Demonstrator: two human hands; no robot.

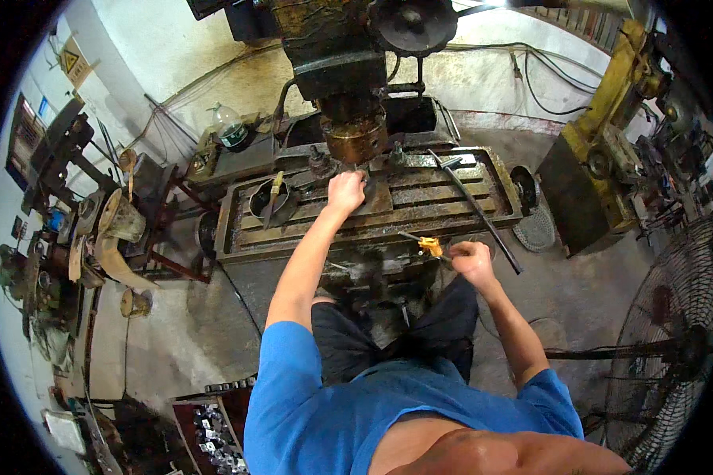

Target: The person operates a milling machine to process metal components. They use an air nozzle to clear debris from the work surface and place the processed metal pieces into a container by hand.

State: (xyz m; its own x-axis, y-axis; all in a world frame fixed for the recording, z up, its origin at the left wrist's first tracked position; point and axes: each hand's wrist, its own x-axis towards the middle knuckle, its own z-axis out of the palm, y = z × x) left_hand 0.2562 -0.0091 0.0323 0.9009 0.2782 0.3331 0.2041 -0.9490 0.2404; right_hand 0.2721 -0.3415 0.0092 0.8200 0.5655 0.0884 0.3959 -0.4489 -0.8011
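Observation:
My left hand (347,192) reaches forward over the slotted machine table (428,205), right under the brown, oily spindle (353,136) of a milling machine. Its fingers are curled closed at the workholding spot, and whatever they grip is hidden. Lower and to the right, in front of the table's edge, my right hand (472,264) is wrapped round a yellow air blow gun (430,246). The gun's thin nozzle points left toward the table front. A round metal pot (284,212) with a brush (276,188) standing in it sits on the table left of my left hand.
A long dark bar wrench (483,215) lies across the table's right side, its end sticking out past the front edge. A large fan (669,317) stands at right, near a yellow-grey machine (586,166). A box of small metal parts (214,435) sits at lower left.

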